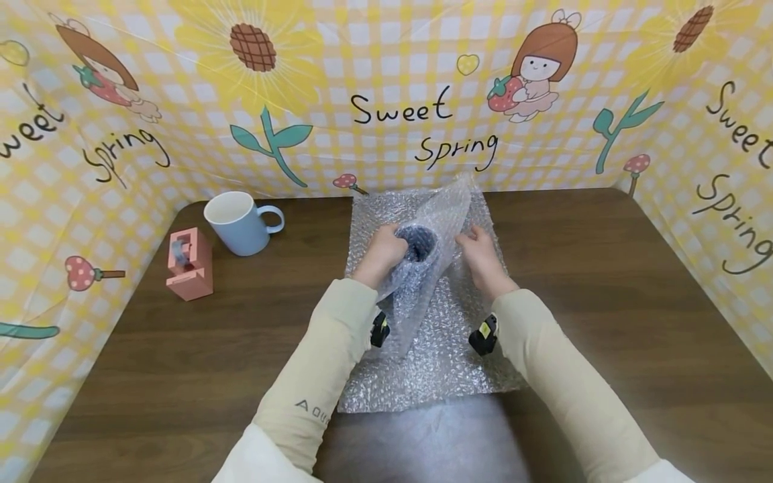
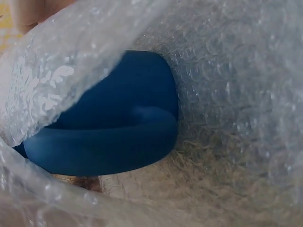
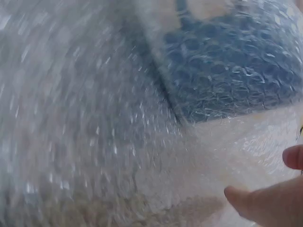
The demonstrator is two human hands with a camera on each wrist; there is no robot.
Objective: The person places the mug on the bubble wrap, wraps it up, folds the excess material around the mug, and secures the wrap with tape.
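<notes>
A blue mug (image 2: 113,149), partly covered by bubble wrap (image 1: 453,355), lies tilted on the wrap sheet in the middle of the table. Its round mouth shows in the head view, facing up toward the camera. My left hand (image 1: 384,247) grips the mug's side at the mouth, with wrap around it. On the other side, my right hand (image 1: 480,255) is beside the raised flap of wrap. Its thumb and a finger stand apart in the right wrist view, where blue shows through the bubbles. The mug's lower part is hidden under wrap.
A light blue mug (image 1: 238,225) with a white inside stands upright at the back left. In front of it, to the left, sits a pink tape dispenser (image 1: 192,265). A yellow checked cloth (image 1: 398,54) walls in the brown wooden table (image 1: 241,349) at the back and sides.
</notes>
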